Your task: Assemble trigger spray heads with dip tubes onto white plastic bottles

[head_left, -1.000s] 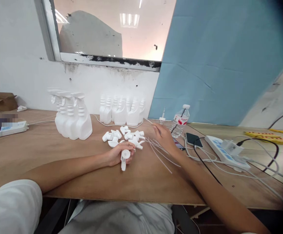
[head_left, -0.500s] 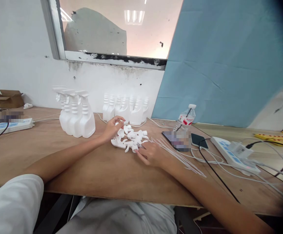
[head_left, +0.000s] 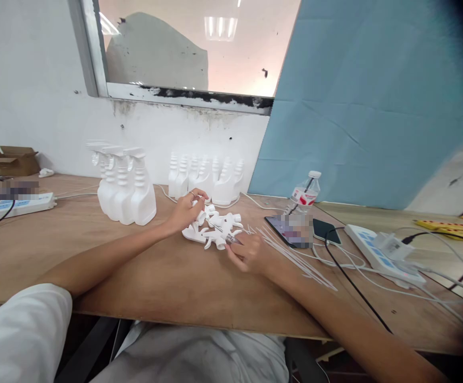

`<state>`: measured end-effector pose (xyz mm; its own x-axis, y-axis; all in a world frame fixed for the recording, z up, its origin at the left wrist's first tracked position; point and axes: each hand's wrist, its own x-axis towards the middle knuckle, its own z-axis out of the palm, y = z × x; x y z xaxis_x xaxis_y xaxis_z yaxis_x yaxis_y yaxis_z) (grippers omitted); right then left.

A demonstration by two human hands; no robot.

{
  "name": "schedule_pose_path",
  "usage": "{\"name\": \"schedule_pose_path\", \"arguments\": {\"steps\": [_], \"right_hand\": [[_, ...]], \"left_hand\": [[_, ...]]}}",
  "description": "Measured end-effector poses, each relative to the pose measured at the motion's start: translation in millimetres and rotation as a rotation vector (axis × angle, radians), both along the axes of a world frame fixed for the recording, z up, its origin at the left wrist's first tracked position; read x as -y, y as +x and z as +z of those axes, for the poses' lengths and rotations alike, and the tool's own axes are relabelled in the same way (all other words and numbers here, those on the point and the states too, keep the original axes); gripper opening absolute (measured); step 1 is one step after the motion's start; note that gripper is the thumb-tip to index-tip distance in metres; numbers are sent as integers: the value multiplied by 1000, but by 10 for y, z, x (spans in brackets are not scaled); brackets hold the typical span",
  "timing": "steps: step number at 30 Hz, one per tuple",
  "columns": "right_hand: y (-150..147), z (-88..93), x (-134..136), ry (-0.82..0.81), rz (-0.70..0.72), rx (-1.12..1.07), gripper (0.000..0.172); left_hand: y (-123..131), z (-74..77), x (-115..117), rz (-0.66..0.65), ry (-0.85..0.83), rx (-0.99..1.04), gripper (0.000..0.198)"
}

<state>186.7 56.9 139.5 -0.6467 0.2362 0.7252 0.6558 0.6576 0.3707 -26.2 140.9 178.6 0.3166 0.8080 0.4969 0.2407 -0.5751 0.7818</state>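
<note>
On the table lie white spray tops. The left hand has moved to their ten o'clock, fingers bent; I can't see what they hold. At four o'clock, the right hand now pinches a pointy tool.

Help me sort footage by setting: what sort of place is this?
Probably a small assembly workshop: white bottles with spray heads, bottles without heads and loose spray heads share one wooden table.

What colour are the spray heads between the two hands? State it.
The spray heads are white, best seen in the head view.
</note>
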Motion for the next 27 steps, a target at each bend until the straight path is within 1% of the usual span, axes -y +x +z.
{"name": "schedule_pose_path", "arguments": {"steps": [4, 7, 10, 12, 14, 15, 17, 19, 22, 27], "right_hand": [[-41, 0, 24, -78, -21, 1, 43], [-69, -9, 35, -173, -51, -26, 45], [-83, 5, 46, -237, -82, -23, 45], [-89, 21, 52, -274, -88, -21, 45], [-93, 31, 56, -301, -74, -22, 45], [-93, 31, 57, -302, -64, -28, 45], [-91, 18, 57, -290, -32, -58, 45], [-86, -1, 54, -295, 6, -111, 46], [-78, -21, 50, -374, 56, -197, 49], [-50, -5, 42, -520, 130, -279, 47]], "left_hand": [[24, -20, 39, 16, 123, -62, 20], [39, -38, 92, -7, 217, -165, 21], [45, -54, 134, 30, 321, -288, 23], [49, -69, 157, 53, 363, -375, 24], [54, -83, 176, 39, 369, -421, 26], [58, -87, 181, 25, 361, -409, 25], [63, -85, 177, -3, 315, -315, 22], [68, -75, 151, -32, 219, -172, 20], [76, -65, 88, -96, 62, -26, 19], [88, -87, 22, -167, -106, 35, 20]]}}
